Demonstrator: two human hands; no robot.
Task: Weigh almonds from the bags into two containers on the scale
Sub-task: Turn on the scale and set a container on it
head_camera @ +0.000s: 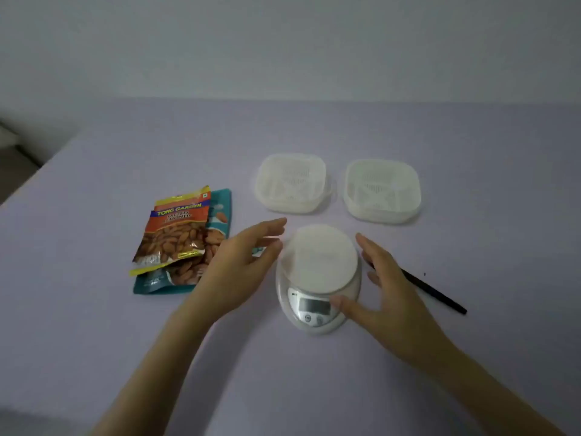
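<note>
A white digital kitchen scale (318, 278) with a round platform and a grey display stands on the table in front of me, with nothing on it. My left hand (239, 272) hovers at its left side, fingers straight, holding nothing. My right hand (382, 294) is at the scale's right side, fingers relaxed, thumb tip near the display. Two translucent white square containers stand behind the scale, one to the left (292, 183), one to the right (382, 190). An orange almond bag (176, 231) lies on a teal almond bag (217, 215) to the left.
A black pen-like stick (437, 294) lies on the lilac table (125, 325) to the right of the scale, partly under my right hand. The table's left edge runs diagonally at far left. A pale wall stands behind.
</note>
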